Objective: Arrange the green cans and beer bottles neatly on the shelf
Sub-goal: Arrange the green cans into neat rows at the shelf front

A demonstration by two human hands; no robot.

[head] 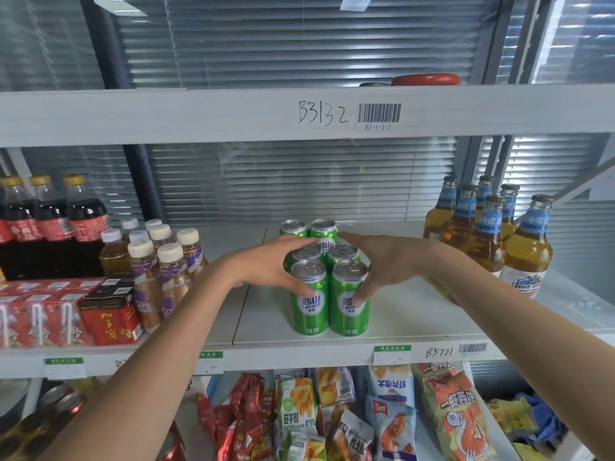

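Several green cans (310, 304) stand upright in two tight columns at the middle of the white shelf (409, 314). My left hand (266, 266) presses against the left side of the cluster, thumb on the front left can. My right hand (386, 267) cups the right side, thumb on the front right can (349, 314). Both hands have fingers spread along the cans, squeezing the group between them. Several amber beer bottles (525, 257) with blue neck labels stand bunched at the right end of the shelf, beyond my right forearm.
Cola bottles (50, 234), white-capped tea bottles (156, 271) and red cartons (109, 314) fill the shelf's left end. Snack bags (392, 417) crowd the shelf below. An upper shelf beam (199, 114) runs overhead. Bare shelf lies on both sides of the cans.
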